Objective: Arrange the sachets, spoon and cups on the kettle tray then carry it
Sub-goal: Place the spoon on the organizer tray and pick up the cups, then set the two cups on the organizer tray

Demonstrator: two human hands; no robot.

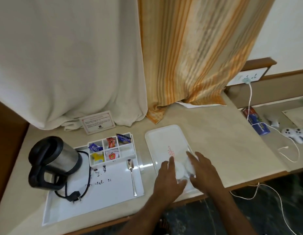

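The left hand [169, 180] and right hand [202, 172] are both down on the near end of the small tray [157, 138]. Each hand curls around a white cup [179, 168]. The left grip wraps the near cup, with the fingers [171, 162] over its far side. The right grip covers the other cup [189, 164], just to the right of the first. The cups are blurry and white, and I cannot tell if they are upright or upside down. They sit close together, almost touching.

To the left of the small tray lies the kettle tray [113, 192], big and white. A spoon [131, 175] lies on its right side, bowl at the far end. The kettle [52, 160] stands on its left side, with a black cord [74, 195] curled beside it. At the far end of that tray, a box [111, 149] with little rooms holds the sachets [111, 143]. Both trays rest on the pale counter [215, 136]. Behind the box stands a card [97, 122].
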